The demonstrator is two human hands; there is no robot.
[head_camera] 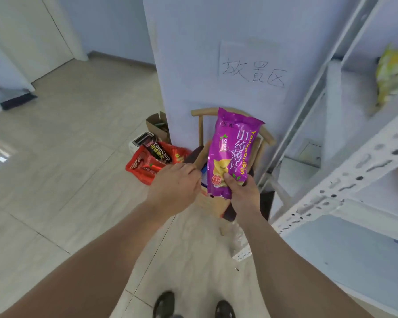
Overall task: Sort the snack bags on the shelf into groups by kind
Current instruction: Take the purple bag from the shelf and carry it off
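My right hand [245, 193] grips the lower end of a purple snack bag [233, 150] and holds it upright in front of the wooden chair [268, 137]. My left hand [175, 184] hovers just left of the bag with the fingers loosely curled, and I cannot tell whether it holds anything. A red basket [138, 167] on the floor to the left carries a black snack bag [157, 150] and red snack bags [177, 154]. On a shelf at the upper right lies a yellow snack bag [393, 74].
A white metal shelf unit [345, 177] fills the right side. A white pillar with a handwritten paper sign [253, 70] stands behind the chair. A cardboard box [157, 125] sits on the floor beside the pillar. Open tiled floor [67, 157] spreads to the left.
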